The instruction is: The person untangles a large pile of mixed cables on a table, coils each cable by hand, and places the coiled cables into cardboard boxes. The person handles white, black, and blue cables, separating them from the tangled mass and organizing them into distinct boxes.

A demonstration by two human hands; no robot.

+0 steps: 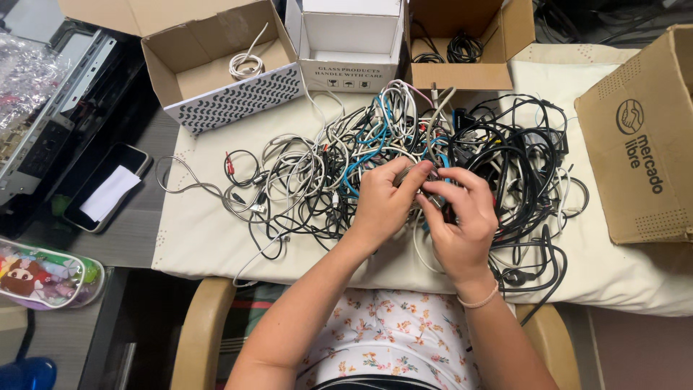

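A big tangle of cables (325, 155), white, grey, black and blue, lies spread over a cream cloth (209, 238). My left hand (382, 202) and my right hand (462, 217) meet over the middle of the heap. Both pinch the same grey cable (411, 173) between thumb and fingers, the left from the left side, the right from below. A thin band sits on my right wrist. The black cables (520, 159) lie mostly to the right of my hands.
Three open cardboard boxes stand at the back: a patterned one (238, 97) holding a coiled white cable (245, 66), a white one (350, 43), and a brown one (462, 72) with black cables. A large brown carton (642, 137) lies right. A phone (105, 188) rests left.
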